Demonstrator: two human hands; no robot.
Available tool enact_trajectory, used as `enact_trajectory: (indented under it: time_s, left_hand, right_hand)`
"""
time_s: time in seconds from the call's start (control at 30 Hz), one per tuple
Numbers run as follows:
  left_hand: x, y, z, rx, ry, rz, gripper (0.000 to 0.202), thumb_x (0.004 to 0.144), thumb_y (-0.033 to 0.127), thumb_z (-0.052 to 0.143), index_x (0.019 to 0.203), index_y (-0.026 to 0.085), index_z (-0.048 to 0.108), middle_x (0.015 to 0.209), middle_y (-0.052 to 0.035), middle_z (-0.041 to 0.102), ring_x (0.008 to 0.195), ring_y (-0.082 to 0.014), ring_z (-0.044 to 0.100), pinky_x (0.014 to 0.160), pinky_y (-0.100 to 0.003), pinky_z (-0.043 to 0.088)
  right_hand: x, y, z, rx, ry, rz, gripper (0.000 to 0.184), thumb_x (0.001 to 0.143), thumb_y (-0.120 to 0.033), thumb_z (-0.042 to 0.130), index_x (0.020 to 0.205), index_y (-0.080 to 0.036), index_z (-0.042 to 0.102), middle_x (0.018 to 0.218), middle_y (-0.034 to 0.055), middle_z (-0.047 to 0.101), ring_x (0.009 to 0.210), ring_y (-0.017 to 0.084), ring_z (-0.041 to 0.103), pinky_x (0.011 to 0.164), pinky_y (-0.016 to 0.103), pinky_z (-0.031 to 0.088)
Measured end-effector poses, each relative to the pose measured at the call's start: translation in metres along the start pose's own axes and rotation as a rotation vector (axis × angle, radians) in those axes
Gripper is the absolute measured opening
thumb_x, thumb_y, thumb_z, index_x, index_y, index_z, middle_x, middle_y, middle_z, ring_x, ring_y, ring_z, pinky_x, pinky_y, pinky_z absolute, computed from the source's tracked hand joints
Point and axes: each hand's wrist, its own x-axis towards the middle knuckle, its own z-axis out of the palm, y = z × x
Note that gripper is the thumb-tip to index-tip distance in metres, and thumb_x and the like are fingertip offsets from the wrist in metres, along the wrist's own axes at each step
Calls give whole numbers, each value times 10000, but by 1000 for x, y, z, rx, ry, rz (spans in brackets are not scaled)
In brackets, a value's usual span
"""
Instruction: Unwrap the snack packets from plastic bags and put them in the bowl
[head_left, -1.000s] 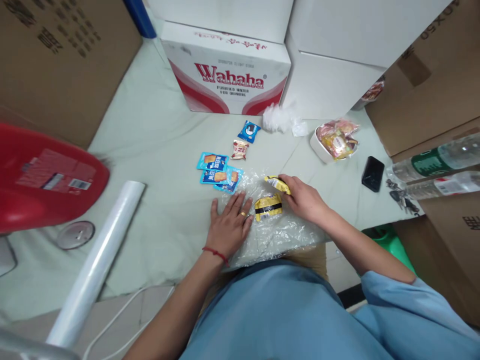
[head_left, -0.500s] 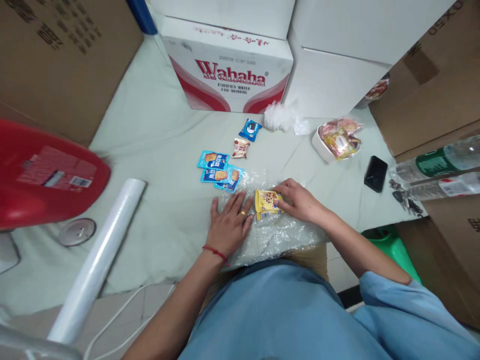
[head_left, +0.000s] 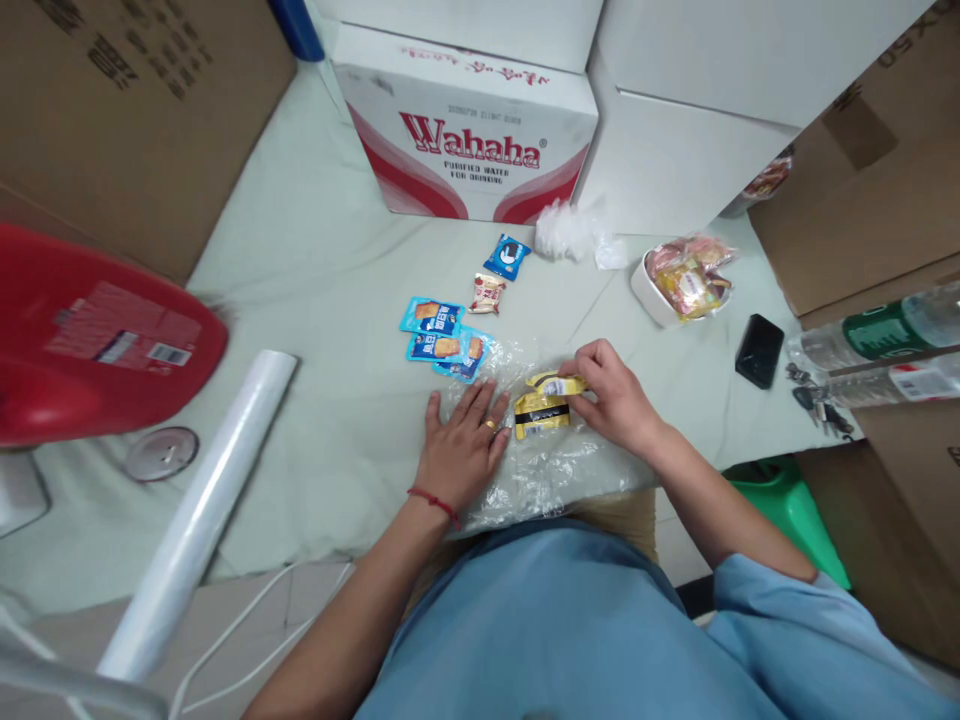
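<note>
Pinched in my right hand (head_left: 611, 393) is a yellow snack packet (head_left: 553, 384), lifted and tilted. Just below it a second yellow packet (head_left: 541, 416) lies on a clear plastic sheet (head_left: 547, 475). My left hand (head_left: 463, 440) rests flat on the sheet's left side, fingers spread and holding nothing. Beyond its fingertips, several blue snack packets (head_left: 435, 318) overlap one another, partly by the sheet's edge. Farther back lie a small cream-and-red packet (head_left: 487, 294) and a dark blue packet (head_left: 508, 257).
A white bowl (head_left: 651, 296) of wrapped snacks stands at the right, near a black phone-like object (head_left: 760, 351), keys (head_left: 819, 405) and plastic bottles (head_left: 885, 330). A Wahaba-style water carton (head_left: 480, 130) stands behind. At left are a plastic-film roll (head_left: 202, 510) and a red container (head_left: 112, 340).
My right hand has raised the upper yellow packet and tipped it, exposing the second yellow packet underneath. My left hand stays flat on the sheet. The view has shifted slightly.
</note>
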Motion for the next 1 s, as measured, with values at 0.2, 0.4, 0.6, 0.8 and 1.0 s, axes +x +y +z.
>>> enact_trajectory:
  time_s: [0.2, 0.4, 0.6, 0.8, 1.0]
  left_hand:
    - [-1, 0, 0, -14, 20, 6, 499, 1073, 371, 447, 1565, 315, 502, 1678, -98, 431, 1538, -301, 443, 1300, -684, 30]
    - [0, 1, -1, -15, 18, 3, 508, 1066, 367, 459, 1571, 328, 496, 1668, -104, 451, 1535, -309, 447, 1296, -695, 40]
    - [0, 1, -2, -1, 3, 0, 500, 1072, 366, 443, 1567, 319, 500, 1680, -99, 427, 1547, -301, 432, 1296, -694, 47]
    - [0, 1, -2, 15, -9, -8, 503, 1076, 377, 428, 1572, 315, 488, 1688, -88, 415, 1551, -283, 424, 1302, -680, 21]
    - [0, 0, -2, 21, -22, -5, 534, 1056, 341, 444, 1588, 305, 465, 1688, -99, 418, 1555, -297, 417, 1299, -684, 29]
  right_hand:
    - [-13, -1, 9, -143, -288, -200, 381, 927, -288, 734, 1279, -211, 610, 1531, 177, 505, 1330, 331, 555, 1028, 480, 535]
    - [-3, -11, 4, -167, -425, -148, 593, 868, -336, 839, 1381, -211, 568, 1590, 188, 482, 1360, 362, 557, 1066, 539, 507]
    - [9, -20, 9, -325, -529, -104, 712, 895, -206, 759, 1539, -180, 457, 1402, 168, 644, 1221, 344, 623, 998, 477, 522]
    - [9, -26, -3, -316, -480, -45, 679, 925, -251, 709, 1546, -194, 442, 1318, 149, 670, 1165, 312, 620, 962, 429, 514]
    - [7, -29, 20, -291, -464, -81, 672, 922, -233, 721, 1538, -197, 454, 1363, 158, 643, 1188, 314, 610, 990, 454, 519]
